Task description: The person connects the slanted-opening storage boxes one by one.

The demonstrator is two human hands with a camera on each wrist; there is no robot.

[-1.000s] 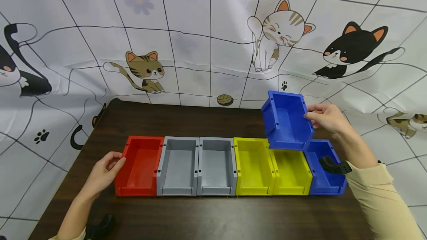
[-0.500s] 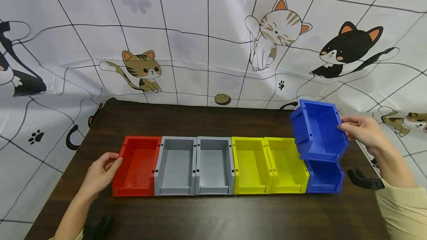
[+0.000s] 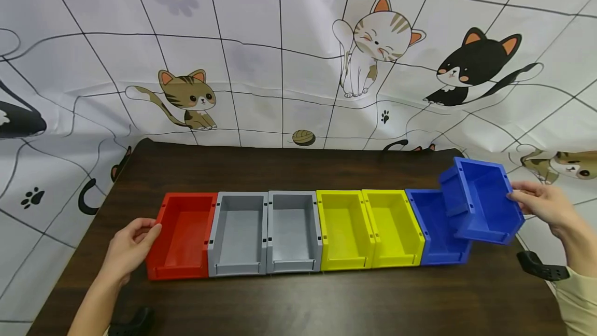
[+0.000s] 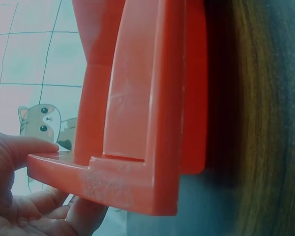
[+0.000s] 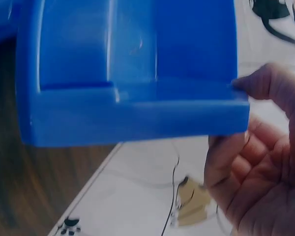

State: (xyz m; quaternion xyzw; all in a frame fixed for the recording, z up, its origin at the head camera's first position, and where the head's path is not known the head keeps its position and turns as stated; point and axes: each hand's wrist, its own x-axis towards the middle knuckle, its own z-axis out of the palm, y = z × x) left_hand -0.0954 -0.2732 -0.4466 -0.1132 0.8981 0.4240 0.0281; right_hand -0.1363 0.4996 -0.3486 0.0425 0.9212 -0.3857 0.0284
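Observation:
My right hand (image 3: 545, 204) pinches the right wall of a blue storage bin (image 3: 485, 196), which is raised and tilted. In the right wrist view the thumb lies on one side of the wall of this blue bin (image 5: 132, 118) and curled fingers on the other. The raised bin partly hides a second blue bin (image 3: 436, 222) at the right end of the row. At the left end, my left hand (image 3: 130, 248) pinches the left wall of a red bin (image 3: 184, 235). The left wrist view has the thumb and fingers on either side of the red bin's wall (image 4: 118, 182).
Between the red and blue bins stand two grey bins (image 3: 240, 232) (image 3: 294, 229) and two yellow bins (image 3: 345, 229) (image 3: 392, 227), side by side. The dark wooden table (image 3: 298, 299) extends before and behind the row. A cat-patterned cloth (image 3: 256, 66) hangs behind it.
My right hand has carried the raised blue bin rightward and toward me, from above the yellow bin to past the row's right end. The left hand keeps its grip on the red bin.

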